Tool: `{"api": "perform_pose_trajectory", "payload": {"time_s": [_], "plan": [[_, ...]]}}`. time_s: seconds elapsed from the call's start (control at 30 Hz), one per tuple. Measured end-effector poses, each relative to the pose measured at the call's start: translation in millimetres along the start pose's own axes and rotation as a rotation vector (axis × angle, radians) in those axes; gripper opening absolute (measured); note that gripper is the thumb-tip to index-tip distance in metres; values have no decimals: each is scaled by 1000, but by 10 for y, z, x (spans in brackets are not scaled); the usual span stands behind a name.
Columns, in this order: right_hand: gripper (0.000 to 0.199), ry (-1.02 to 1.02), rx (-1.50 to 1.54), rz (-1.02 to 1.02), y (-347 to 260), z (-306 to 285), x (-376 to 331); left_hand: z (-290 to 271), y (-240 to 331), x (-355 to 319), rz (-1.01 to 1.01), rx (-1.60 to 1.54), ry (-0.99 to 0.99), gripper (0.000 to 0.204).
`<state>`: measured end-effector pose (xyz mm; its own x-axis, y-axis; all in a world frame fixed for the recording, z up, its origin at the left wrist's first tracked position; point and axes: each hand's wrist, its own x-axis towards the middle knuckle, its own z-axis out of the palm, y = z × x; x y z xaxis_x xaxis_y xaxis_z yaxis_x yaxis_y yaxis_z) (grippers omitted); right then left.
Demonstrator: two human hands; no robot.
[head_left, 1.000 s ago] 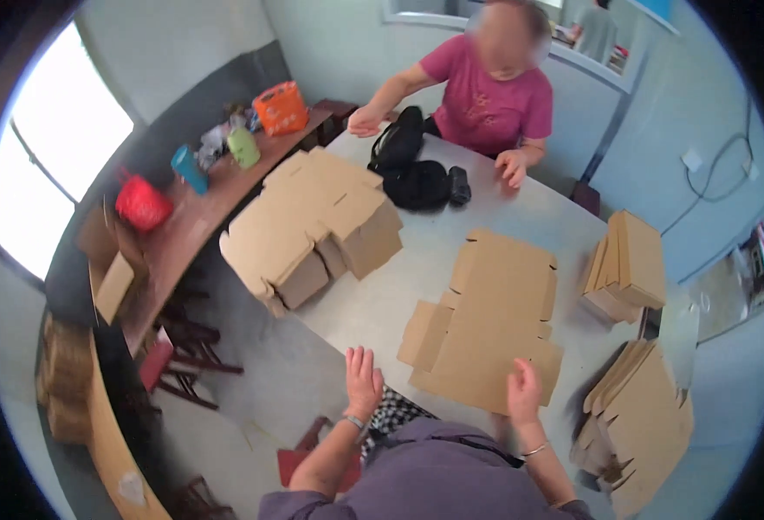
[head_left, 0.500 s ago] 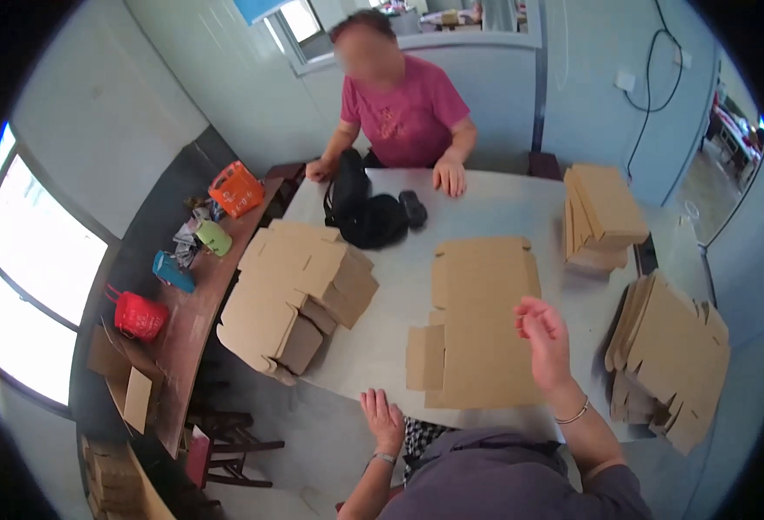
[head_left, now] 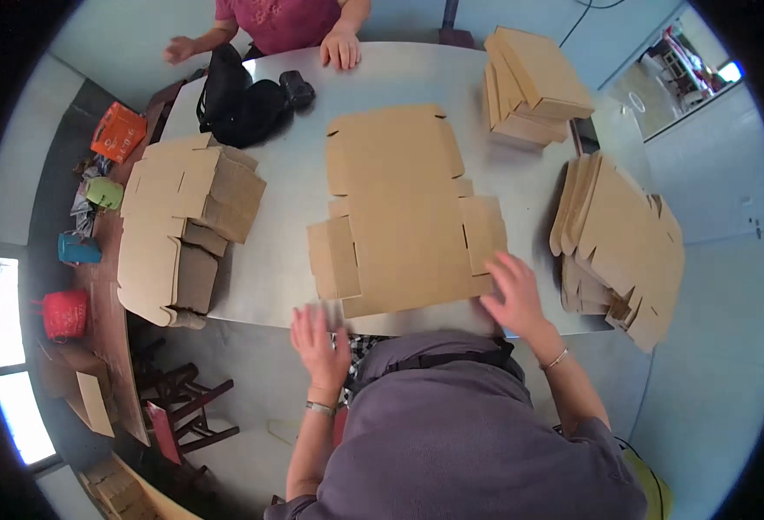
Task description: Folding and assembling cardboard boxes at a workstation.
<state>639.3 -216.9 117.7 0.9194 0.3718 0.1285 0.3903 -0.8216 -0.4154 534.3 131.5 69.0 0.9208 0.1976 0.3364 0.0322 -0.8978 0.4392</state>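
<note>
A flat, unfolded brown cardboard box blank [head_left: 404, 208] lies on the grey table [head_left: 278, 260] right in front of me. My right hand [head_left: 512, 290] rests with spread fingers on the blank's near right corner. My left hand [head_left: 320, 342] hovers open at the table's near edge, just below the blank's left flap, holding nothing.
A pile of flat blanks [head_left: 620, 243] lies at my right, folded boxes [head_left: 534, 82] at the far right, and assembled boxes [head_left: 183, 225] at the left. A black bag [head_left: 243, 104] sits before another person [head_left: 291, 22] across the table. A side bench holds small coloured items [head_left: 96, 191].
The view has tipped down toward the table. My right hand has come down from above the blank onto its near right corner. My left hand has moved up to the table's edge.
</note>
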Motion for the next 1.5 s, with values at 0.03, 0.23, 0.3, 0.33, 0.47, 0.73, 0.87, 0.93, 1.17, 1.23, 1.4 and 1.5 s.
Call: {"api": "perform_pose_trajectory", "payload": {"time_s": [0.03,0.23,0.3,0.33,0.47,0.73,0.87,0.93,1.17,1.23,1.4,1.5], "plan": [[63,3,-3,3,-1,-2,4,-1,103,56,59,8,-111,55],[70,-166,-111,-242,-60,83,86,25,306,400,380,117,-511,69],[69,-223,-75,-242,18,97,150,-12,213,493,431,102,-541,72],[69,-272,-42,-252,55,111,179,-14,210,518,451,106,-507,73],[63,-221,-66,-366,112,123,255,10,149,573,484,21,-460,62],[58,-151,-251,-615,160,190,262,72,20,532,554,90,-445,56],[53,-159,-339,-717,155,187,239,-116,145,514,534,126,-598,71],[50,-163,-358,-751,120,187,217,-195,104,425,600,219,-636,81],[33,-60,-299,-741,-70,326,-40,-85,-109,71,642,168,-303,35],[30,-11,-303,-708,-99,362,-72,-49,-161,104,640,47,-280,32],[17,-51,-159,-596,-123,346,69,-86,-74,234,469,-72,-246,18],[6,-246,-93,-447,-154,277,303,-40,-2,254,317,-159,-254,13]]}}
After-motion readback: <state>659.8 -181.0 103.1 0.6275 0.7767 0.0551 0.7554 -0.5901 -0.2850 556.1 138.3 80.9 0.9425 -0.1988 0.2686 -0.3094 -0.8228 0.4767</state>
